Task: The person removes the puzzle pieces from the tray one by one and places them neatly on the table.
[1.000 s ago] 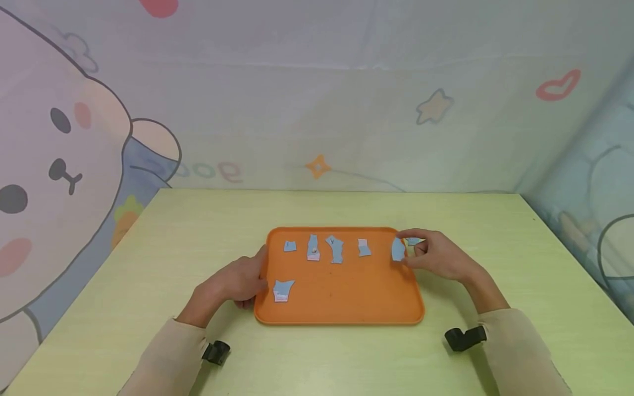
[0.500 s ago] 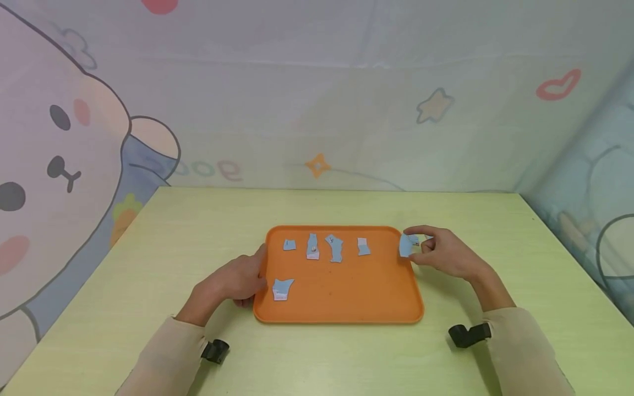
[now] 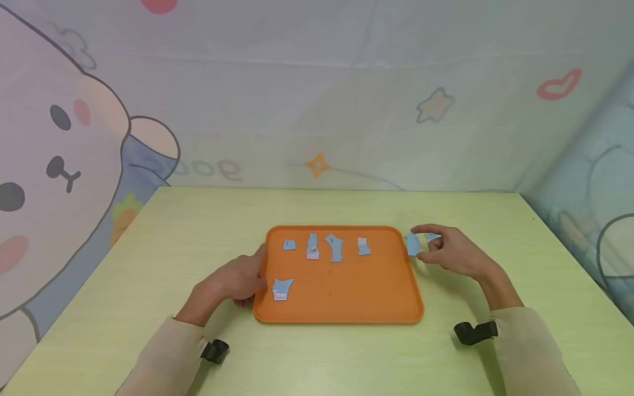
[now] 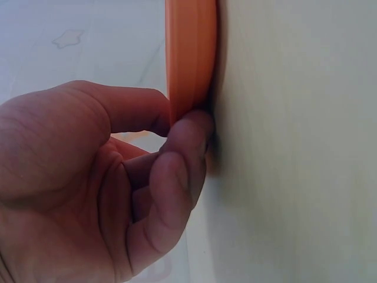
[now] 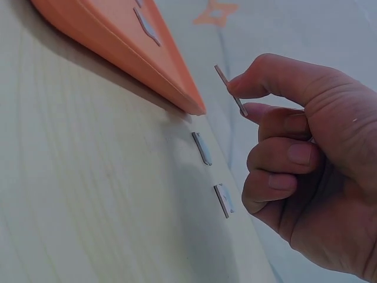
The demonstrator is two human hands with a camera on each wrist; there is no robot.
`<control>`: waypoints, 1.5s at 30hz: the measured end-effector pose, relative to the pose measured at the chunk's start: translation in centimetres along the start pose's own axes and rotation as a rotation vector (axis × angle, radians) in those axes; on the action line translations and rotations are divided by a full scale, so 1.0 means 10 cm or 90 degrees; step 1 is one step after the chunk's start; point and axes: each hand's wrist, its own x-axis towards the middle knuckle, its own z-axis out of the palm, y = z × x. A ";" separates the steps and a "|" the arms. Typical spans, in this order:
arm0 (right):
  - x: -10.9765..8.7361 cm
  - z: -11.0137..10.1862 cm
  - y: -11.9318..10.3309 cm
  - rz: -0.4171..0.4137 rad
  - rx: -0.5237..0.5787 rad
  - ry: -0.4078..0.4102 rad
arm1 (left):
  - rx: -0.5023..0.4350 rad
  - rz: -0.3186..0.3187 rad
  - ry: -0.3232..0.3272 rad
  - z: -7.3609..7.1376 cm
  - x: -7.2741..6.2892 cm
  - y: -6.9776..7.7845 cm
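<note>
My left hand (image 3: 242, 276) grips the left rim of an orange tray (image 3: 346, 300); in the left wrist view the thumb is at the rim and curled fingers (image 4: 191, 141) reach under the edge. Just past the tray's right side, my right hand (image 3: 453, 250) pinches a flat light-blue puzzle piece (image 3: 413, 245) between thumb and index finger. The right wrist view shows this thin piece (image 5: 231, 89) edge-on, raised above the table, with the other fingers curled in. Below it, two more puzzle pieces, a nearer one (image 5: 224, 200) and a farther one (image 5: 202, 148), lie on the table.
Inside the tray, a back row of several blue pieces includes a forked one (image 3: 336, 250) and a small one (image 3: 289, 245). Another piece (image 3: 283, 290) lies front left. The pale wooden table (image 3: 337, 357) ends at a printed cloth backdrop (image 3: 317, 110).
My right hand has carried the pinched piece rightward, from over the tray's right edge to beyond its rim. The left hand keeps its hold; the tray and its pieces stay put.
</note>
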 end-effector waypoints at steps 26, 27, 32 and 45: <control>-0.06 -0.15 0.13 0.031 0.023 -0.002 | -0.006 -0.005 -0.002 0.00 -0.01 0.00; -0.06 -0.15 0.13 0.031 0.024 -0.002 | -0.005 -0.005 -0.002 0.00 -0.01 0.00; -0.06 -0.17 0.16 0.032 0.022 0.001 | -0.007 -0.005 -0.003 0.00 0.00 0.00; -0.06 -0.20 0.22 0.043 0.009 -0.005 | -0.012 0.002 -0.002 0.00 0.00 -0.01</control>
